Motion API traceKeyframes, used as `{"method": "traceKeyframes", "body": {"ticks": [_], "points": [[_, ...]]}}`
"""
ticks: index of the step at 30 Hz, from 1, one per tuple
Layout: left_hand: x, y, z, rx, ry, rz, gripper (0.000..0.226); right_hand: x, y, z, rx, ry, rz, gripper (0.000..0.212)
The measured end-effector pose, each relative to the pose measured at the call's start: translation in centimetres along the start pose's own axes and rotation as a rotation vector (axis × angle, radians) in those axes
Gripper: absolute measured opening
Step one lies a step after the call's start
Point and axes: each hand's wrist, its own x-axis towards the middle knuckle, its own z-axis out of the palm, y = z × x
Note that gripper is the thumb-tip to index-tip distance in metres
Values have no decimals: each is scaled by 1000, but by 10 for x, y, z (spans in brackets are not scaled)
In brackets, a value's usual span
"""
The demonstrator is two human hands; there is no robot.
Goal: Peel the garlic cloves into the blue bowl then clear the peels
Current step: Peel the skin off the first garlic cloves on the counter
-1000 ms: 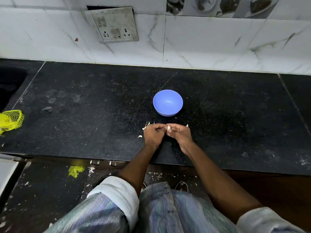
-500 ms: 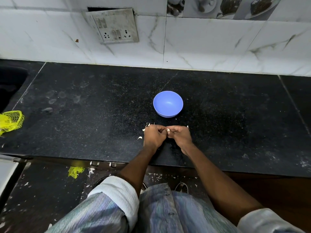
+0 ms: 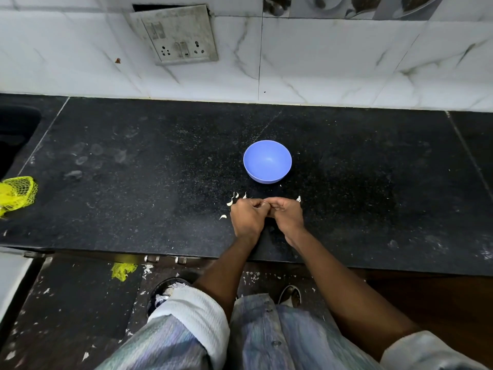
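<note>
You held both hands, left (image 3: 246, 216) and right (image 3: 286, 214), fingers curled together around a clove I could not see, just before the bowl (image 3: 267, 162), so peels (image 3: 231, 201) fell near.

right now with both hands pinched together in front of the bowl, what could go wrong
1. The peels lie scattered near the counter front; a sweep of the left hand might push them onto the floor.
2. The clove is hidden between the left hand and right hand; it could slip out and miss the bowl.
</note>
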Motion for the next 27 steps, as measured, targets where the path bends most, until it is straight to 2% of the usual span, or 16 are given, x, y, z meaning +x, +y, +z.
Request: {"method": "traceKeyframes", "body": {"ticks": [6,12,14,17,22,27], "points": [[0,-7,0,-152,37,-96,4,1,4,1,111,34,61,18],[6,-27,-4,-366,-88,-220,13,3,3,4,135,14,104,17],[5,-26,-6,-428,-116,-225,18,2,2,5,131,18,112,18],[3,-23,-9,-505,-146,-203,13,1,-2,6,108,18,108,20],[0,-22,-11,-507,-132,-164,17,-3,-6,11,101,-5,104,17],[3,-22,-12,-596,-104,-318,25,0,-8,14,165,17,146,17]]}}
